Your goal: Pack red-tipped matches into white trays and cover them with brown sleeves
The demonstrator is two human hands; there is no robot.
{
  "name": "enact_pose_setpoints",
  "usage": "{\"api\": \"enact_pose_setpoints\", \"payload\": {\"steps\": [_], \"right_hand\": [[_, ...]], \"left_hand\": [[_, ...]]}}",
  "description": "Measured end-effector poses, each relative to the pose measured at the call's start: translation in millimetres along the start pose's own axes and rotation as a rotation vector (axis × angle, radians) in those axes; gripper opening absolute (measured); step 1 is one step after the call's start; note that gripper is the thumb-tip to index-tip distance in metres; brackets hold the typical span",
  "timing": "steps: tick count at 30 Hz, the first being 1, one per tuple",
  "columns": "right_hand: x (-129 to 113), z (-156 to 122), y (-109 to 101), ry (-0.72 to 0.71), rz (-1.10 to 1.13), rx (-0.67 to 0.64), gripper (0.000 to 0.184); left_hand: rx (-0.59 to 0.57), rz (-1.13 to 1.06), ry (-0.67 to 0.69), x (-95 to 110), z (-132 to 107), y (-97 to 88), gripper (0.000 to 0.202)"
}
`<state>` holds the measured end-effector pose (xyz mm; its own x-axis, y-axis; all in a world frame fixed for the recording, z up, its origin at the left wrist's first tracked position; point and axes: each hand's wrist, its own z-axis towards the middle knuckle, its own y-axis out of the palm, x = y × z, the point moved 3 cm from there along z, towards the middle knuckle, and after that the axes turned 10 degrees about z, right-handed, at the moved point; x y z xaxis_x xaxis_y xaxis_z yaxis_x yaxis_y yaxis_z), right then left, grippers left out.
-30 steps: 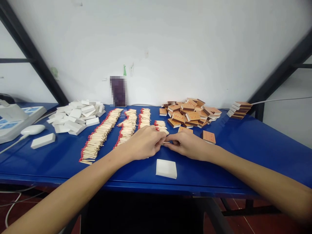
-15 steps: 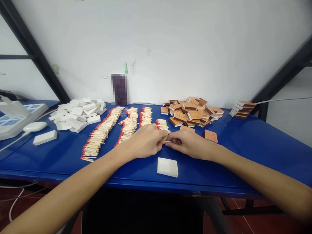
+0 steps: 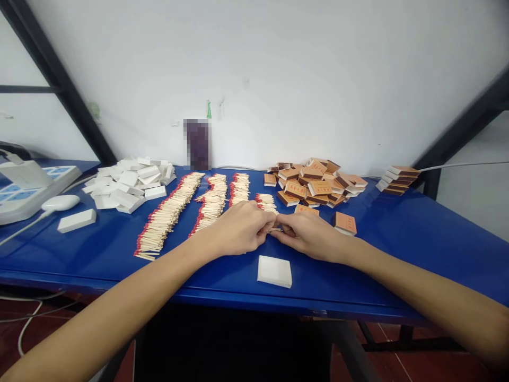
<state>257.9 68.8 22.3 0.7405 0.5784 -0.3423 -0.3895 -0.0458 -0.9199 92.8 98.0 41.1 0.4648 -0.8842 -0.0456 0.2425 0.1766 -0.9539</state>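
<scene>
My left hand (image 3: 249, 227) and my right hand (image 3: 304, 234) meet over the blue table, fingertips together at the near end of the shortest row of matches (image 3: 265, 201). Both are closed in a pinch, and pale matchsticks (image 3: 275, 229) show between them; how many is hidden by the fingers. A white matchbox tray (image 3: 274, 271) lies flat in front of my hands, touched by neither. Longer rows of red-tipped matches (image 3: 170, 215) run to the left, one partly behind my left hand. Beyond my right hand sits a single orange matchbox (image 3: 344, 223).
White trays (image 3: 129, 183) are heaped at the back left, with one loose tray (image 3: 77, 220) nearer. A pile of orange matchboxes (image 3: 314, 183) stands at the back, and a stack of them (image 3: 400, 179) to its right. A power strip (image 3: 59, 185) with cables occupies the left edge.
My hands stay pinched together at nearly the same spot, the right fingers slightly closer to the left. The whole view has shifted a little; the tray and piles lie as before.
</scene>
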Motion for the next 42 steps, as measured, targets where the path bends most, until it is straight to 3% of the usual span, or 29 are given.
{"api": "enact_pose_setpoints", "payload": {"steps": [16,24,33,38,42], "right_hand": [[3,-1,-1,0.020,0.016,0.009,0.015],[-5,-6,-6,0.003,0.280,0.015,0.014],[-30,-16,-11,0.046,0.466,-0.078,0.019],[-38,-20,-10,0.032,0.504,-0.154,0.017],[-38,-20,-7,0.031,0.462,-0.200,0.027]], "left_hand": [[0.017,-0.093,0.005,1,0,-1.2,0.018],[0.002,-0.231,0.015,2,-3,-12.3,0.018],[-0.107,-0.521,0.088,9,-11,-26.5,0.019],[-0.185,-0.540,0.136,15,-11,-26.6,0.019],[-0.233,-0.541,0.171,16,-12,-21.6,0.019]]}}
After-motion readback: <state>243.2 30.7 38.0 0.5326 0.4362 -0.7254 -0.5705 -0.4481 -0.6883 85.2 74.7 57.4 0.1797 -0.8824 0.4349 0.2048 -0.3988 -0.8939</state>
